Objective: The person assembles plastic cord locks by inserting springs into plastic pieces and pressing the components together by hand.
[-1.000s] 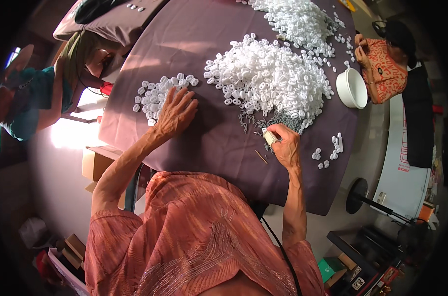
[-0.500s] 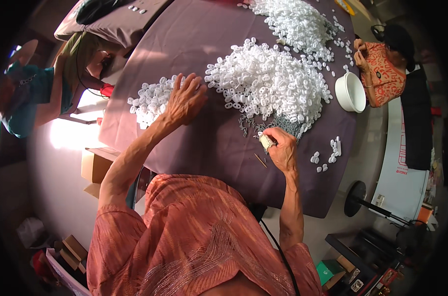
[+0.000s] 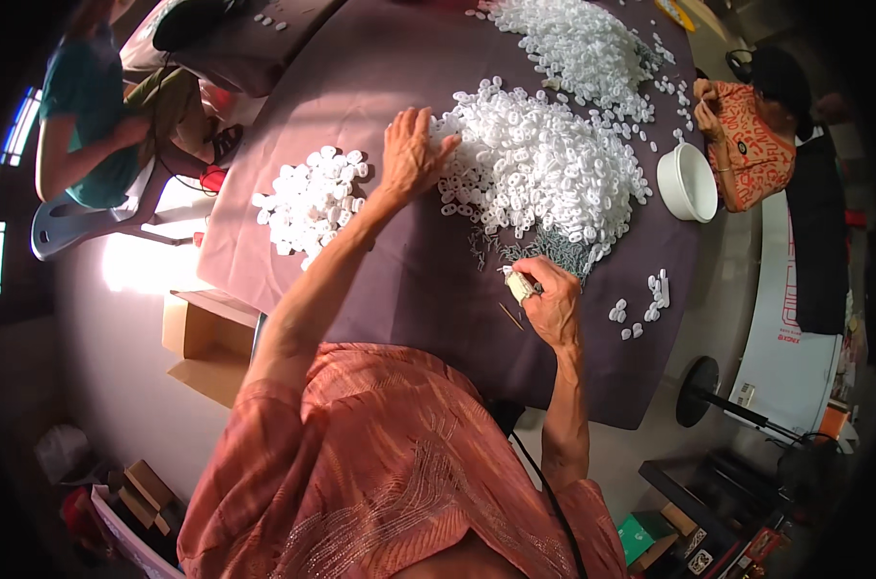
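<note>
My left hand, fingers stretched out, rests at the left edge of a large heap of small white oval plastic pieces with holes. A smaller pile of the same pieces lies left of that forearm. Between thumb and fingers of my right hand is a small cream-coloured block; its exact kind is unclear. Many thin grey pins, perhaps screws, spread along the heap's near edge, just beyond this hand. A thin brown stick lies on the cloth below the block.
A purple-brown cloth covers the table. Several white pieces sit apart at the right, near a white tub. Another white heap lies farther back. One person works at the right; another sits at the left.
My left hand has moved right, from beside the smaller pile to the large heap's edge. My right hand stays nearly in place with the block. The person at the left has shifted posture.
</note>
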{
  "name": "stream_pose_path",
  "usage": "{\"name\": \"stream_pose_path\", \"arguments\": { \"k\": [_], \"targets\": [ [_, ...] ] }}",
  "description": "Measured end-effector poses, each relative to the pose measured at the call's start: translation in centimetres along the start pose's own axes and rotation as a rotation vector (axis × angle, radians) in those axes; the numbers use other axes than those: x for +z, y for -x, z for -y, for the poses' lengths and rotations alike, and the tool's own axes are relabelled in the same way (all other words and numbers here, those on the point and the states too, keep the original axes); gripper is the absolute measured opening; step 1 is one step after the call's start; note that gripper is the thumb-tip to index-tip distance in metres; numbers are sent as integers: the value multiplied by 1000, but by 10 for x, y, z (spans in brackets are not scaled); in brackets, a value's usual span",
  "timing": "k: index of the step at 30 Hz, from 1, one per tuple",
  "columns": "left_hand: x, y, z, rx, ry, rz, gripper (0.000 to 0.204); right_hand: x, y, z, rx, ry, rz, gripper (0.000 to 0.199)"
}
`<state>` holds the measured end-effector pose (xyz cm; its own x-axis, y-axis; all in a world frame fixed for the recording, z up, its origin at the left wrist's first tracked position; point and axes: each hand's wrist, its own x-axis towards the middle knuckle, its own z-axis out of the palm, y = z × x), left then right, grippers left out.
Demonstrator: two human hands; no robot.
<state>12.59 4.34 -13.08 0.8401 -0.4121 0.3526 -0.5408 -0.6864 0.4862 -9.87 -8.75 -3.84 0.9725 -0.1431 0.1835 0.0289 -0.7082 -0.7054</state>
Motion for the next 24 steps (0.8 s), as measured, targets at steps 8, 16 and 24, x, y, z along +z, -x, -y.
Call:
{"name": "stream_pose_path", "arguments": {
  "k": [8,16,24],
  "targets": [
    [40,4,-52,-21,314,-80,64,0,6,-1,21,-31,-21,17],
    [41,5,-79,123,270,-60,60,-11,-8,3,185,-227,-55,16],
    [-39,29,-101,54,659,136,20,-29,-28,2,402,-714,-208,14]
  ]
}}
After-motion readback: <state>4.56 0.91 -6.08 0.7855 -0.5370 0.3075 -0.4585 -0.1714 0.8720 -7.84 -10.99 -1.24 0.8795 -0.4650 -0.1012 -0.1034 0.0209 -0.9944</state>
